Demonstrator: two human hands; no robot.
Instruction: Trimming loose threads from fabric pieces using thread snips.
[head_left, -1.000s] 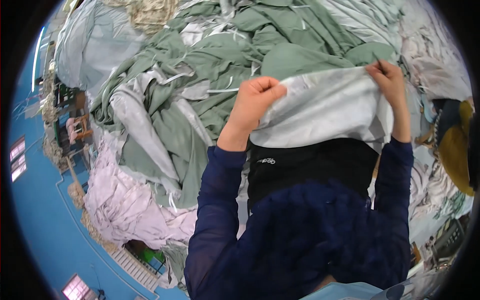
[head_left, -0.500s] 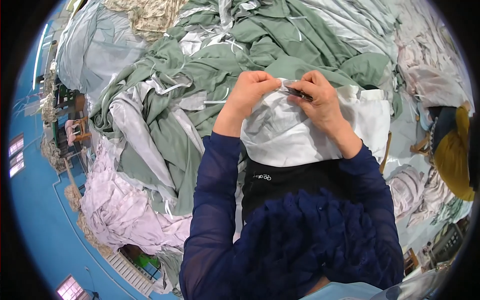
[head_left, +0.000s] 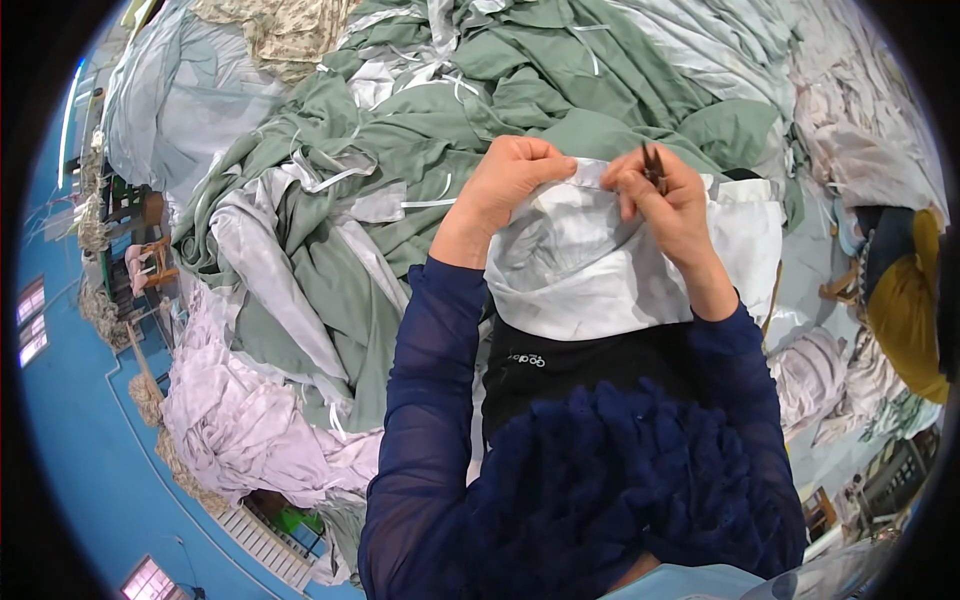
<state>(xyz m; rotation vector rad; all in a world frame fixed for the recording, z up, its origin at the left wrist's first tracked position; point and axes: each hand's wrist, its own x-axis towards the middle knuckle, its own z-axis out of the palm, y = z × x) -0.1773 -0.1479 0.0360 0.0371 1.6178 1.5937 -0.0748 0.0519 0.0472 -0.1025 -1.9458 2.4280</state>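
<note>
White cloth (head_left: 590, 270) lies across my lap, its top edge lifted between my two hands. My left hand (head_left: 510, 185) pinches that edge between thumb and fingers. A short way to the right, my right hand (head_left: 665, 205) is closed, with small dark thread snips (head_left: 652, 168) held in the palm, blades pointing up and away. Its thumb and forefinger meet at the same cloth edge. The lower part of the snips is hidden by my fingers.
A large heap of green cloth (head_left: 420, 150) with white ties spreads ahead and left. Pale pink cloth (head_left: 260, 430) is piled at the left, pale grey-pink cloth (head_left: 850, 120) at the far right. A mustard-coloured cloth (head_left: 905, 300) and a wooden stool (head_left: 155, 262) stand further out.
The snips have turned from pointing at the cloth edge to pointing upward in my right hand. My right hand has shifted slightly right, away from the left, and the cloth edge now stretches between them.
</note>
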